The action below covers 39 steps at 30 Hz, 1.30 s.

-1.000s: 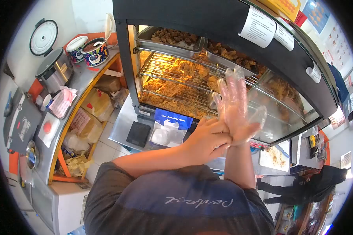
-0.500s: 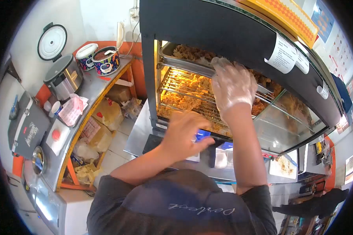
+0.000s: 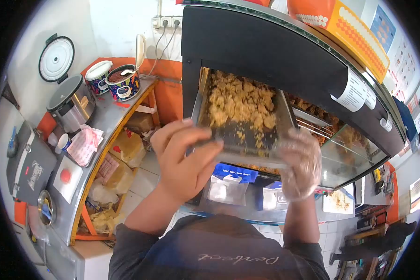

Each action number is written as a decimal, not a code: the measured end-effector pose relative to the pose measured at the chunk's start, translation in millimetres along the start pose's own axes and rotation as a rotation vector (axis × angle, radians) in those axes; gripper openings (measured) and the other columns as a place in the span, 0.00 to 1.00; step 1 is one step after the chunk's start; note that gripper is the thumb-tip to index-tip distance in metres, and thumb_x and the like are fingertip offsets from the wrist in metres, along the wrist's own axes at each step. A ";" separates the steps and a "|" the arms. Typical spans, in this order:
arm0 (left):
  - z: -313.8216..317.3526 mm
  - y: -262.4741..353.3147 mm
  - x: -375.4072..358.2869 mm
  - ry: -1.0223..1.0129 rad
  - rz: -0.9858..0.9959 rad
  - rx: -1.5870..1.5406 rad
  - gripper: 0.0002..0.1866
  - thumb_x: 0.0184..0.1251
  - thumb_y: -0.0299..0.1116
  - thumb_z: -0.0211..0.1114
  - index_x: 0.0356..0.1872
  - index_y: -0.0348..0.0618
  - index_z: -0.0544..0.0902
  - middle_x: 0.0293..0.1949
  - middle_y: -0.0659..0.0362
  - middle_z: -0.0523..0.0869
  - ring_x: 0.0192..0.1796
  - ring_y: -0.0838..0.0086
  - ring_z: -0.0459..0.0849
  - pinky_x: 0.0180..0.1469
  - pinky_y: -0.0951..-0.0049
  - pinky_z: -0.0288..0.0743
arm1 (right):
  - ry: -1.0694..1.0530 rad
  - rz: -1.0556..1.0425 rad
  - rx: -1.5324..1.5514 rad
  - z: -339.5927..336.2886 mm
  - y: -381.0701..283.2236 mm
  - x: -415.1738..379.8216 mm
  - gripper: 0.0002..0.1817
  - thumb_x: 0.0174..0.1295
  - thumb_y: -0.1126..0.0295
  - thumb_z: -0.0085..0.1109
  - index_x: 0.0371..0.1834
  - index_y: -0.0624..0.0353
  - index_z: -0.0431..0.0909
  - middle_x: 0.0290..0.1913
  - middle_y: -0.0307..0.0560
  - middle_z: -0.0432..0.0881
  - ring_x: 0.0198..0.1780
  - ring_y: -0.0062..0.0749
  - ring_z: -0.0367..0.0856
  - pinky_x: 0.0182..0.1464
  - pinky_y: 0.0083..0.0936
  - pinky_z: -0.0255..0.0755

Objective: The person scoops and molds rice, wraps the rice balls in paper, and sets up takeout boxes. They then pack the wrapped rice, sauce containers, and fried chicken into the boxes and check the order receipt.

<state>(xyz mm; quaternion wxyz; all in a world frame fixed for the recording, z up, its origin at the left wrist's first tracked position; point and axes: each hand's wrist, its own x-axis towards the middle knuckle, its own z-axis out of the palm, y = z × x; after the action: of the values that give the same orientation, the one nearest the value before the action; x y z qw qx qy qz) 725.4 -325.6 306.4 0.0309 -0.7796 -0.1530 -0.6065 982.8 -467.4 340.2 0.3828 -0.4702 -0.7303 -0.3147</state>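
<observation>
A metal tray [image 3: 241,161] of fried, crumbed pieces [image 3: 242,100] is pulled partly out of the black display warmer [image 3: 266,44] and tilts toward me. Crumbs are scattered over the bare front part of its floor. At its left front corner is my bare left hand [image 3: 179,161], its fingers bent over the edge; their grip is partly hidden. My right hand [image 3: 299,163], in a clear plastic glove, closes around the right front corner and is slightly blurred. Below the tray, a strip of more fried food shows inside the warmer.
Blue-topped clear packs [image 3: 228,184] lie on the counter under the warmer, with a white board of crumbs [image 3: 338,200] farther right. The left side counter [image 3: 109,105] carries a steel cooker [image 3: 72,105] and patterned pots [image 3: 122,84]. Bags fill the shelf beneath it.
The tray has come out of the warmer toward me. My right hand has moved down and right with its corner. My left hand has moved left to the other front corner.
</observation>
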 end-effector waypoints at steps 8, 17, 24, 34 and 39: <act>-17.7 5.0 -28.5 0.000 0.031 -0.088 0.11 0.52 0.35 0.81 0.38 0.63 0.94 0.45 0.68 0.84 0.56 0.60 0.80 0.54 0.55 0.66 | -0.334 0.138 0.238 -31.2 16.3 55.9 0.34 0.65 0.47 0.74 0.71 0.51 0.83 0.70 0.58 0.84 0.76 0.55 0.79 0.81 0.55 0.68; -24.3 2.9 -34.3 0.008 0.016 -0.086 0.12 0.52 0.34 0.79 0.40 0.63 0.94 0.45 0.66 0.84 0.57 0.60 0.80 0.53 0.56 0.67 | -1.104 0.122 -0.179 21.8 38.2 121.2 0.66 0.43 0.50 0.90 0.89 0.45 0.61 0.81 0.67 0.69 0.80 0.64 0.71 0.80 0.48 0.69; -27.9 0.9 -32.3 -0.042 -0.017 -0.105 0.07 0.63 0.35 0.79 0.42 0.56 0.93 0.45 0.58 0.83 0.59 0.52 0.80 0.60 0.54 0.75 | -1.070 0.015 0.192 -6.0 38.3 123.6 0.58 0.43 0.68 0.84 0.86 0.41 0.68 0.79 0.59 0.72 0.73 0.62 0.77 0.74 0.46 0.74; -26.6 1.9 -21.7 -0.021 -0.035 -0.150 0.13 0.53 0.33 0.78 0.42 0.56 0.95 0.45 0.62 0.84 0.57 0.56 0.80 0.60 0.57 0.74 | -0.917 0.045 0.351 -0.9 28.5 113.1 0.32 0.47 0.81 0.76 0.61 0.48 0.89 0.69 0.57 0.80 0.64 0.52 0.84 0.62 0.39 0.80; -21.7 2.0 -17.9 -0.065 -0.043 -0.184 0.12 0.56 0.33 0.77 0.42 0.54 0.95 0.47 0.60 0.84 0.57 0.54 0.79 0.63 0.53 0.75 | -0.744 0.076 0.290 -5.8 28.7 99.3 0.24 0.56 0.71 0.73 0.58 0.53 0.90 0.62 0.59 0.84 0.60 0.54 0.86 0.61 0.40 0.80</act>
<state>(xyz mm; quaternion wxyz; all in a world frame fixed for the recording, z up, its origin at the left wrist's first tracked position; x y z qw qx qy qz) 701.7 -336.2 295.3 -0.0591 -0.7949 -0.1142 -0.5930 984.7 -417.6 430.9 0.1662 -0.5196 -0.8381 -0.0023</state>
